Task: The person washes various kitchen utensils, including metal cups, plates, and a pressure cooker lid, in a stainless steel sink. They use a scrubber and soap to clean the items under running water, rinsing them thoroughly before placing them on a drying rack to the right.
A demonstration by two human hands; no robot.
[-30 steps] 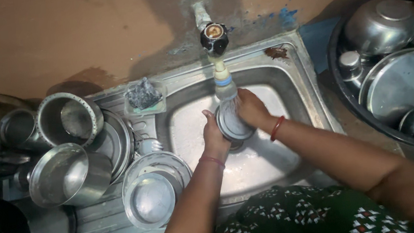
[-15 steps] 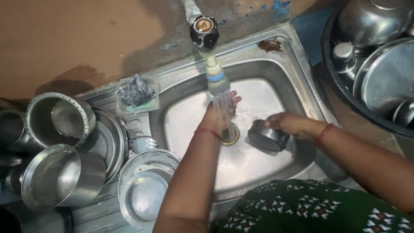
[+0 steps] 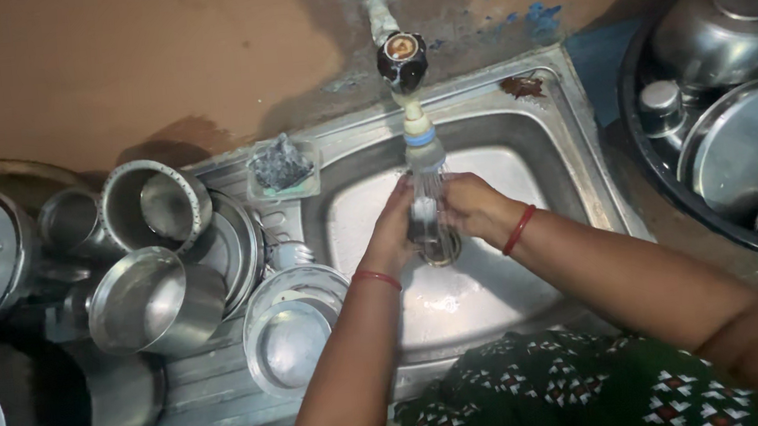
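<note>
My left hand (image 3: 392,227) and my right hand (image 3: 472,207) are side by side in the steel sink (image 3: 565,146), on either side of the water stream (image 3: 428,204) that falls from the tap (image 3: 402,60). Both hands look empty, with the fingers loosely spread in the water. The round drain (image 3: 440,253) lies just below them. A red bangle circles each wrist.
Several steel pots, bowls and plates (image 3: 158,296) are piled on the drainboard at the left. A scrubber in a small tray (image 3: 280,167) sits at the sink's back left corner. A dark tub (image 3: 669,188) with washed steel vessels stands at the right.
My right hand held a small steel bowl over the sink and no longer has it. Both hands have come together under the running water.
</note>
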